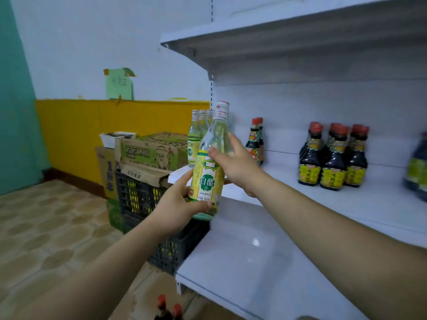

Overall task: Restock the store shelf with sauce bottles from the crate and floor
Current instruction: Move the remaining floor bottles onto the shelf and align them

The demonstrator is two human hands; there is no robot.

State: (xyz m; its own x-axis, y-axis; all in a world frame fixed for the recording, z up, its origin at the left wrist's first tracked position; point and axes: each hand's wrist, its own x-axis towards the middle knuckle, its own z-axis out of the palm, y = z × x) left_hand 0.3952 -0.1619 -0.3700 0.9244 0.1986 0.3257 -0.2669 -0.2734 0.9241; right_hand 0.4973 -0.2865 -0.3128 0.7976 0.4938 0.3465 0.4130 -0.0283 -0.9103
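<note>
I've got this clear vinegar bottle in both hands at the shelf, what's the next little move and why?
Probably tip the vinegar bottle upright and stand it on the shelf beside the matching clear bottles. It is tilted and off the shelf, with the left hand holding its base and the right hand its shoulder, and bare shelf shows close to that row.

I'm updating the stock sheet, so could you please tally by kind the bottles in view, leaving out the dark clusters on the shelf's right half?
Clear vinegar bottles: 4, one held by the left hand and right hand, three on the shelf.
Dark red-capped sauce bottles: 4, two on the shelf, two on the floor.
Total: 8.
</note>
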